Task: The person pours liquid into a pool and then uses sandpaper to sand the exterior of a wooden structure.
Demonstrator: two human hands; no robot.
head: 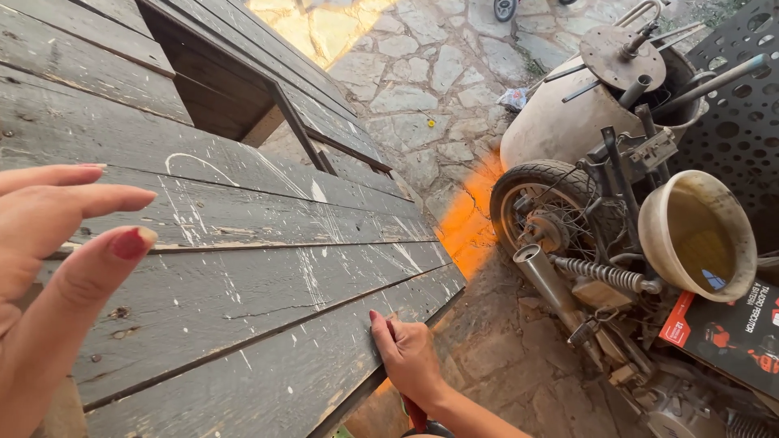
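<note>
- Left hand (49, 268), 9 o'clock: fingers spread, released, hovering above grey plank table (243, 268).
- Right hand (408, 357), 6 o'clock: grasping red-handled tool (414, 412), tip hidden, pressed on table's near edge.
- Motorbike (584, 243) w/ bucket (698, 235), 3 o'clock.

Your left hand (49, 268) runs off the frame's left edge, blurred up close. Your right hand (408, 357) hides most of a red-handled tool (415, 412), its tip unseen. The motorcycle (584, 243) is cropped at lower right.
</note>
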